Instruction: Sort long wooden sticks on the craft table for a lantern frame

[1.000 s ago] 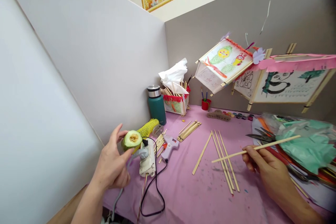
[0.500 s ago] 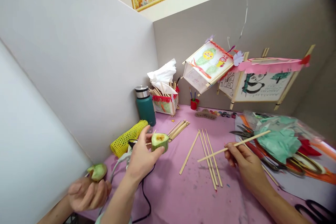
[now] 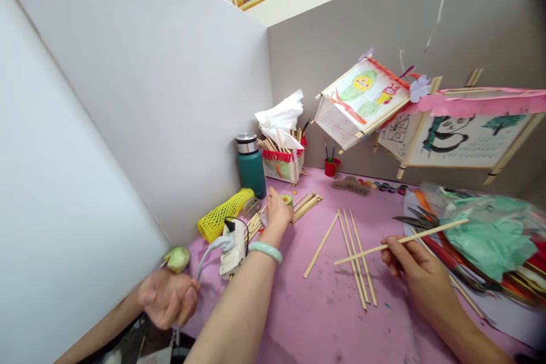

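Note:
My left hand point(image 3: 169, 297), at the lower left, is turned palm up with its fingers curled. A piece of green fruit point(image 3: 177, 260) sits at its far side, moving with it; the grip is partly hidden. My right hand point(image 3: 412, 264) pinches a thin wooden stick point(image 3: 439, 227) near its middle. This stick slants across several other wooden sticks point(image 3: 355, 261) lying on the pink tabletop point(image 3: 298, 318). Between my arms reaches another person's hand point(image 3: 278, 210), with a pale green bangle point(image 3: 265, 250). It is by a cut piece of green fruit point(image 3: 288, 200) beside a bundle of sticks point(image 3: 307, 207).
A teal bottle point(image 3: 251, 170), a stick holder with tissues point(image 3: 279, 165), yellow netting point(image 3: 224, 213) and a power strip point(image 3: 232, 250) stand left. Paper lanterns point(image 3: 362, 96) hang at back right. Pliers point(image 3: 416, 219) and green tissue paper point(image 3: 486, 244) lie right.
The other person's hand has moved away from me with the cut fruit, toward the stick bundle. My right hand keeps its stick. The view has turned slightly left.

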Available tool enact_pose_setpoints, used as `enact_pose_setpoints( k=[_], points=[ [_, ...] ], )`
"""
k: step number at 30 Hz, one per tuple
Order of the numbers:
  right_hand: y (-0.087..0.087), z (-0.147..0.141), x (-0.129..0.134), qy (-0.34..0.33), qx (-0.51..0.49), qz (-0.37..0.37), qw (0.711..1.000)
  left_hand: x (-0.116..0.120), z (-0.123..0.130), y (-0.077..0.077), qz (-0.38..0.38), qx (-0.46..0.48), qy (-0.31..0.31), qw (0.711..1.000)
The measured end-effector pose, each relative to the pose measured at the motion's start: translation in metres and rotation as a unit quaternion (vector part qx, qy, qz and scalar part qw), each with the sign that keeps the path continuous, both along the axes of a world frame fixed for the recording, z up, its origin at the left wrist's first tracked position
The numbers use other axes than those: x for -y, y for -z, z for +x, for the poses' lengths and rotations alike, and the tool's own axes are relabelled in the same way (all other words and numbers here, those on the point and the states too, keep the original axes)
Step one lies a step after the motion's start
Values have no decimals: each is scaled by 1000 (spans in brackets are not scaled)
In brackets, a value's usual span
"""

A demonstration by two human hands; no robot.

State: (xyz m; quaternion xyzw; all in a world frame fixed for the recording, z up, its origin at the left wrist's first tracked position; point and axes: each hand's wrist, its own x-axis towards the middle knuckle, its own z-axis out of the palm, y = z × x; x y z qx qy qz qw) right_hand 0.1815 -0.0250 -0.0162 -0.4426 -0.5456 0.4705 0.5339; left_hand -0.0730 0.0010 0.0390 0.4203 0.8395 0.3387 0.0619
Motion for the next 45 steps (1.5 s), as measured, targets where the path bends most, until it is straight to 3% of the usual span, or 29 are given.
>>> enact_pose_setpoints(
  k=[3,5,7,10,12,13,16,23,28,31,35,40,45],
  points=[
    [-3,-1,2,16,11,-5,1000,24,6,-5,11,-27,38,999],
    [-5,-2,3,20,24,-11,999,63,0,-20,87,-126,82,985],
    [-8,-3,5,19,36,-12,999,115,-19,-38,121,-234,58,963],
    [-12,-7,9,29,44,-6,999,186,-68,-59,-93,-294,-32,951],
    [-15,-9,10,33,47,-8,998,213,-100,-62,-246,-288,-61,923],
    [-15,-9,11,34,46,-11,998,219,-113,-61,-271,-281,-62,919],
    [-15,-8,10,30,49,-15,998,220,-132,-51,-296,-268,-51,915],
    [-5,-6,7,11,60,10,998,216,-132,-39,-267,-296,-61,915],
    [-5,-7,7,1,36,2,999,207,-137,-42,-200,-204,-26,958],
    [-5,-7,7,-3,36,-3,999,197,-139,-42,-194,-189,23,962],
    [-5,-7,7,-5,36,-4,999,190,-141,-42,-223,-256,34,940],
    [-8,-8,9,-5,37,-6,999,189,-135,-50,-296,-363,9,883],
    [-13,-9,11,-10,36,-9,999,182,-131,-45,-331,-424,56,841]
  ],
)
